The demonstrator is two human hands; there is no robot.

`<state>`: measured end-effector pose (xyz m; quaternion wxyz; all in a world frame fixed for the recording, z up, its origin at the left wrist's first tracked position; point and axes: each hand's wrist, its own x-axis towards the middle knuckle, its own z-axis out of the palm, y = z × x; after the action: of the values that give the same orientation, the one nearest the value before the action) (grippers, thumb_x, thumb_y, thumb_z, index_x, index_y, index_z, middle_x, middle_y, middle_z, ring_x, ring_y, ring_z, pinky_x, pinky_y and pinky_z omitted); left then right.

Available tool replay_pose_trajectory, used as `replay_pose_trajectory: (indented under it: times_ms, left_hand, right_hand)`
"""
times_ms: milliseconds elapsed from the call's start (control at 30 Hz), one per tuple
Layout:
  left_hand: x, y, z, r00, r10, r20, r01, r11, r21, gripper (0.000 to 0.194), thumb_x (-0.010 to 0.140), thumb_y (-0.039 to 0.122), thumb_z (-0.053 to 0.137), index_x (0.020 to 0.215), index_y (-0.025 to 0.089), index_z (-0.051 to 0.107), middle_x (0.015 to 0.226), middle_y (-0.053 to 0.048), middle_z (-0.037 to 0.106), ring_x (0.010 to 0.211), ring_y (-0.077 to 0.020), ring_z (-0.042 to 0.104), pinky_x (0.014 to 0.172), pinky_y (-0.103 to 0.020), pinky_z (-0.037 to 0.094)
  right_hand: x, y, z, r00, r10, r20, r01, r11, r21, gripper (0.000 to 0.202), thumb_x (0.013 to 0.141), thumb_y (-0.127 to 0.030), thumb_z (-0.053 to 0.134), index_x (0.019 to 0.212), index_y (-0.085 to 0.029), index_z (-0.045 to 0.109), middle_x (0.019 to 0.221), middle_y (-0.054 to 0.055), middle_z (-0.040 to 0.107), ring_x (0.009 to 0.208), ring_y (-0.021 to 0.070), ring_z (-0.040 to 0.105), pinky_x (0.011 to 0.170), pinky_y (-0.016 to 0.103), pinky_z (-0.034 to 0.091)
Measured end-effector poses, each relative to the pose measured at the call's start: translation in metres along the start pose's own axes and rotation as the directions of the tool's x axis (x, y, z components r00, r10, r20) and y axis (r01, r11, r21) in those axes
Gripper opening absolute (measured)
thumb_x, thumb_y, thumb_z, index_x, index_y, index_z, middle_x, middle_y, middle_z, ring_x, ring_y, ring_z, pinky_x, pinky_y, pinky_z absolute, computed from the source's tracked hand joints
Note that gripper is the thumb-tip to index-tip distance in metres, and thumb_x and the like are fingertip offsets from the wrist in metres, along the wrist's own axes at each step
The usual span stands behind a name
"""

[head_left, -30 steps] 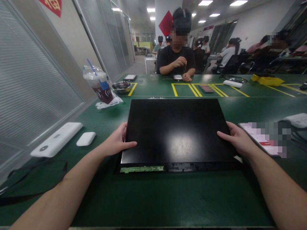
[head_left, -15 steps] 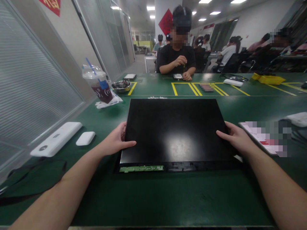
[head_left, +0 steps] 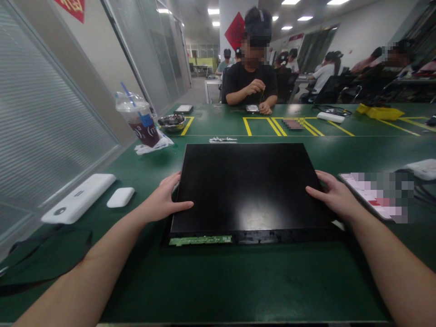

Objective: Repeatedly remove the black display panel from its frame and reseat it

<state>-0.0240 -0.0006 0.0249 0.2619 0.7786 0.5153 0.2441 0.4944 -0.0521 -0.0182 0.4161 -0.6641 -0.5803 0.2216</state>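
Note:
A black, glossy flat panel (head_left: 245,181) lies before me over a dark frame or base, with a green circuit strip (head_left: 200,240) along its near left edge. My left hand (head_left: 170,197) grips the panel's left edge, thumb on top and fingers at the side. At the right edge, my right hand (head_left: 332,193) holds it the same way, its thumb on the surface. The undersides of the fingers are hidden. A small white tab (head_left: 338,225) shows below my right hand.
On the green table (head_left: 245,286) are a white power bank (head_left: 80,198), a white case (head_left: 120,197), a drink cup (head_left: 141,120), a metal bowl (head_left: 171,122), a strap (head_left: 44,284), a phone (head_left: 369,195) and small metal pieces (head_left: 223,140). A person (head_left: 252,81) sits opposite.
The panel's far edge has come down and slightly nearer, showing more of the small pieces behind it. Both hands keep their hold, with only a slight shift.

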Motion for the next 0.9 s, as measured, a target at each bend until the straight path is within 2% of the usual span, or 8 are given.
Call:
replay_pose_trajectory:
  times_ms: [267,433,633,767,900]
  left_hand:
    - [-0.0001,-0.0045,0.0045,0.996,-0.052,0.077,0.046,0.996,0.071,0.089,0.071,0.062,0.077,0.145,0.017,0.055,0.165,-0.02,0.038,0.153,-0.0419,0.031,0.125,-0.058,0.023]
    - [-0.0015,-0.0011,0.0059,0.993,-0.093,0.068,0.088,0.994,0.068,0.084,0.069,0.061,0.078,0.139,0.018,0.061,0.165,-0.018,0.038,0.153,-0.0435,0.031,0.125,-0.057,0.023]
    - [-0.0027,0.0008,0.0092,0.992,-0.093,0.088,0.085,0.993,0.088,0.074,0.071,0.059,0.077,0.132,0.019,0.065,0.166,-0.019,0.037,0.154,-0.0435,0.026,0.125,-0.057,0.023]
    - [-0.0034,0.0011,0.0101,0.989,-0.113,0.096,0.103,0.989,0.104,0.078,0.073,0.06,0.075,0.136,0.016,0.063,0.168,-0.019,0.031,0.156,-0.0421,0.023,0.126,-0.055,0.022]
    - [-0.0038,0.0021,0.0099,0.989,-0.121,0.086,0.113,0.99,0.086,0.079,0.071,0.058,0.077,0.136,0.016,0.062,0.168,-0.021,0.03,0.154,-0.0441,0.025,0.125,-0.057,0.023]
  right_hand:
    - [0.0025,0.0014,0.0043,0.999,0.02,0.039,-0.019,0.999,-0.032,0.047,0.072,-0.055,0.08,0.112,-0.032,0.077,0.149,0.007,0.056,0.142,0.0362,0.048,0.122,0.051,0.034]
    - [0.0034,-0.0013,0.0045,0.999,0.023,0.041,-0.021,0.998,-0.056,0.041,0.072,-0.059,0.078,0.105,-0.035,0.078,0.146,0.005,0.058,0.141,0.0364,0.05,0.123,0.054,0.032]
    - [0.0051,-0.0017,0.0046,0.999,0.044,0.011,-0.043,0.996,-0.079,0.044,0.067,-0.064,0.078,0.097,-0.031,0.078,0.145,0.008,0.06,0.137,0.0393,0.052,0.12,0.057,0.035]
    - [0.0055,-0.0004,0.0046,0.998,0.058,0.008,-0.057,0.994,-0.096,0.045,0.066,-0.063,0.078,0.094,-0.029,0.078,0.145,0.009,0.059,0.136,0.0402,0.053,0.12,0.057,0.035]
    - [0.0055,0.0013,0.0054,1.0,0.03,0.0,-0.03,0.991,-0.129,0.046,0.067,-0.065,0.077,0.095,-0.028,0.077,0.145,0.01,0.06,0.136,0.0399,0.053,0.119,0.059,0.036]
